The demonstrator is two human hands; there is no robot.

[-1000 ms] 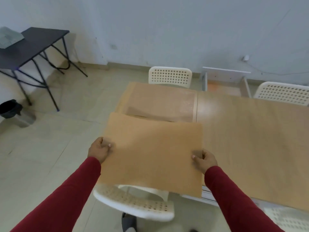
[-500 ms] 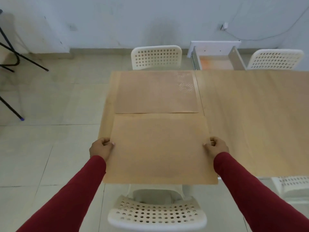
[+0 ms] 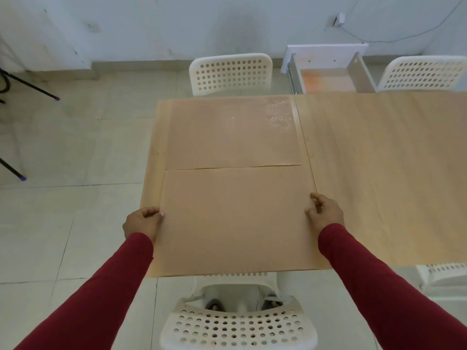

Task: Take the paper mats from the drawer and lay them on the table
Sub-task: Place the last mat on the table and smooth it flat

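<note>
Two paper mats lie on the wooden table (image 3: pixel 379 173), at its left end. Far mat (image 3: pixel 232 132) lies flat, its far edge at the table's far edge; a pale dotted patch shows at its far right corner. Near mat (image 3: pixel 235 221) sits just in front of it, the two edges meeting or slightly overlapping along one line; its near edge reaches the table's near edge. Drawer (image 3: pixel 326 69) stands open beyond the table's far side, between two white perforated chairs; a third chair (image 3: pixel 237 329) is at the near side. Left hand (image 3: pixel 142 223) is curled closed on the near mat's left edge, thumb on top. Right hand (image 3: pixel 326 213) rests at the right edge, fingers loosely spread, fingertips on the mat; no firm pinch visible. Both sleeves are dark red.
</note>
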